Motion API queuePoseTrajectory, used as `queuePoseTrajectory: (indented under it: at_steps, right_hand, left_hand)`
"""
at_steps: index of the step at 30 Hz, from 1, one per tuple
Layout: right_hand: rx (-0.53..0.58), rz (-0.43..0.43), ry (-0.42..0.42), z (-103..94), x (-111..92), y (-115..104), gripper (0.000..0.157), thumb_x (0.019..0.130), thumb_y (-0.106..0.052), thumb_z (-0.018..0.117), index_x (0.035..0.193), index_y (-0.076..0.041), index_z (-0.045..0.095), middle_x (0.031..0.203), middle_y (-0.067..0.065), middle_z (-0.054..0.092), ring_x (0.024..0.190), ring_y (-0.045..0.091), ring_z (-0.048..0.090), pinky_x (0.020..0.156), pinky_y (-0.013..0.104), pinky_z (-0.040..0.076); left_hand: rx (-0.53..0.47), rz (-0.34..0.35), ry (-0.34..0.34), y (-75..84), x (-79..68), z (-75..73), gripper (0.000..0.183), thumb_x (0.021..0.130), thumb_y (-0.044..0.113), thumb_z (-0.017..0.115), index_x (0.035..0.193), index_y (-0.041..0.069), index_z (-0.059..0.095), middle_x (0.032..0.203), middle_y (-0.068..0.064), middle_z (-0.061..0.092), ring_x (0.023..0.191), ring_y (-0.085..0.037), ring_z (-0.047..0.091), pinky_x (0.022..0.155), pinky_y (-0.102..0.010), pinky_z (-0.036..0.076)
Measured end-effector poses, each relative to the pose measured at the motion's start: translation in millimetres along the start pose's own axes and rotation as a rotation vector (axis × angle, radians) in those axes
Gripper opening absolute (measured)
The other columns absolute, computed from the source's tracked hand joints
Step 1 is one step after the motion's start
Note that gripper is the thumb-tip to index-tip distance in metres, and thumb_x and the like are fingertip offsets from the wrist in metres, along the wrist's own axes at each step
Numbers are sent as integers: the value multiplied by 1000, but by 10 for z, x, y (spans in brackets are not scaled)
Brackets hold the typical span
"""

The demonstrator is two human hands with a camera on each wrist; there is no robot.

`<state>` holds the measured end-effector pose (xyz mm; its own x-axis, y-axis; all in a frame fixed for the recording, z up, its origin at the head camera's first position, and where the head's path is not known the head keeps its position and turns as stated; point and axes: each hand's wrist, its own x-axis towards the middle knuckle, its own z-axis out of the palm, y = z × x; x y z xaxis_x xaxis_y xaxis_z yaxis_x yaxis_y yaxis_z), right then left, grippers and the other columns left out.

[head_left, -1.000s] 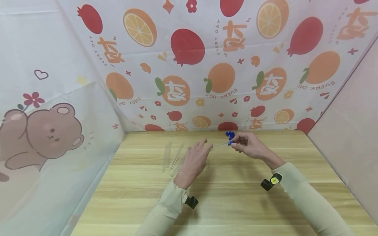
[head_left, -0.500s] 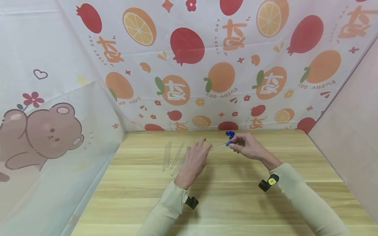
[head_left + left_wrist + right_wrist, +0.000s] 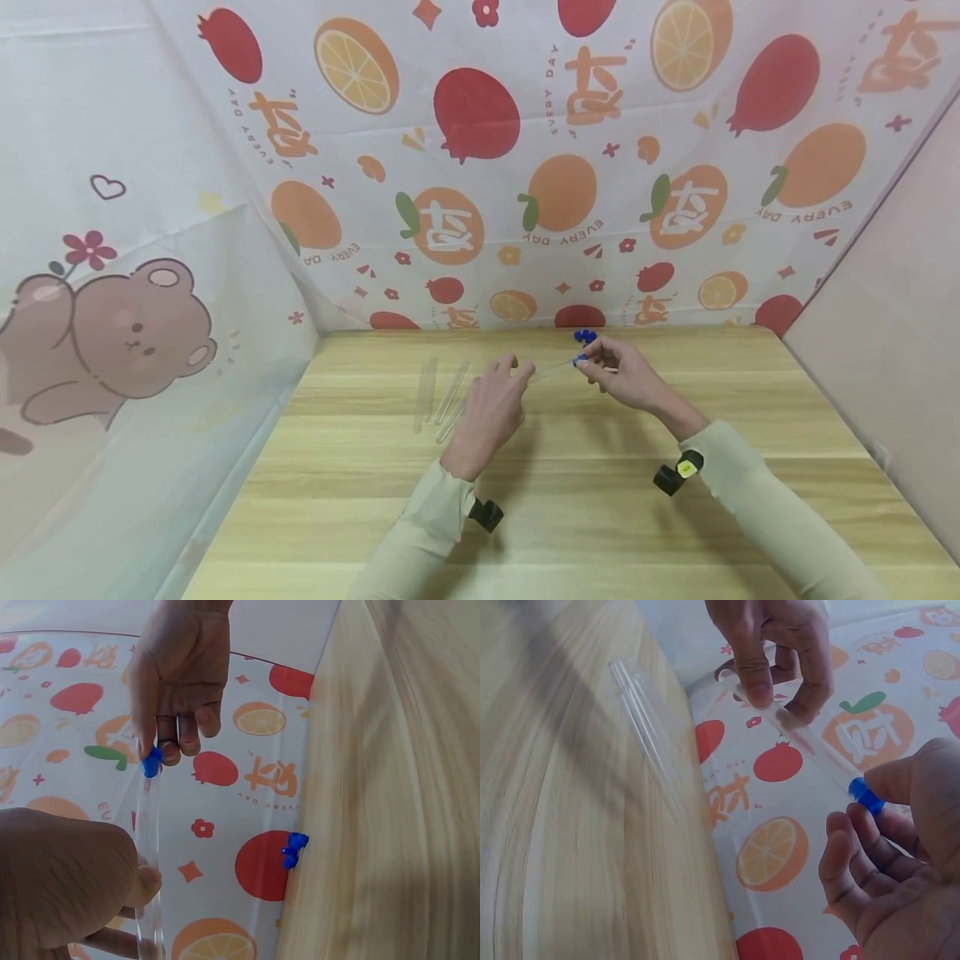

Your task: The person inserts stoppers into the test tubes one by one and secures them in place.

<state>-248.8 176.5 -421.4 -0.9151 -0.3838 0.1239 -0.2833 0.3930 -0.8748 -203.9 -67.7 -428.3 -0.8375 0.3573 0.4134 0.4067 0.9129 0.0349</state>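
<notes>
My left hand (image 3: 489, 408) pinches a clear test tube (image 3: 821, 754) between thumb and fingers, above the table. At the tube's right end, my right hand (image 3: 630, 377) pinches a blue stopper (image 3: 866, 796) by thumb and fingertips. The stopper sits at the tube's mouth, in line with it; how deep it goes I cannot tell. In the left wrist view the same stopper (image 3: 151, 762) shows at the tube's end beneath the right fingertips. Several more clear tubes (image 3: 426, 392) lie on the table left of my left hand, partly hidden by it.
Several loose blue stoppers (image 3: 585, 336) lie at the table's back edge, just behind my right hand. A fruit-print cloth (image 3: 480, 208) hangs behind the wooden table (image 3: 570, 517). A bear-print cloth (image 3: 135, 350) hangs at the left.
My right hand has moved slightly left with the blue stopper, towards my left hand. The left hand keeps its hold on the test tube, nearly still.
</notes>
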Motion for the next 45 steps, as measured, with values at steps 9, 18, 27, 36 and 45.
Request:
queuePoseTrajectory:
  at_steps: [9, 18, 27, 36, 45]
  right_hand:
    - [44, 33, 57, -44, 44, 33, 27, 101, -26, 64, 115, -3, 62, 89, 7, 65, 71, 11, 62, 57, 25, 52]
    - [58, 66, 82, -117, 54, 129, 28, 102, -24, 63, 117, -1, 61, 93, 6, 68, 73, 10, 63, 58, 29, 55]
    - [85, 134, 126, -218, 102, 285, 32, 103, -25, 61, 123, -1, 62, 102, 6, 69, 79, 16, 66, 59, 26, 56]
    - [88, 198, 117, -246, 129, 387, 34, 104, -25, 57, 128, 0, 59, 100, 2, 67, 81, 12, 66, 59, 27, 57]
    - [74, 246, 104, -243, 194, 435, 36, 105, -22, 54, 132, 2, 57, 106, 8, 68, 81, 12, 66, 61, 28, 57]
  left_hand:
    - [-48, -9, 1, 53, 35, 25, 27, 96, 13, 67, 122, 16, 64, 118, -8, 67, 73, -17, 57, 42, -16, 33]
    - [-127, 45, 39, 82, 4, 127, 41, 84, -7, 71, 120, 10, 63, 113, -12, 65, 80, -23, 64, 52, -17, 42]
    - [-254, 107, 120, 122, 21, 210, 62, 66, -26, 62, 119, 8, 63, 109, -13, 64, 90, -27, 64, 75, -33, 57]
    - [-346, 147, 98, 203, -46, 327, 62, 65, -28, 61, 117, 4, 66, 109, -12, 62, 92, -23, 60, 80, -31, 56]
    - [-441, 152, 19, 253, -76, 387, 57, 68, -28, 64, 117, 1, 67, 112, -13, 63, 98, -23, 61, 87, -32, 57]
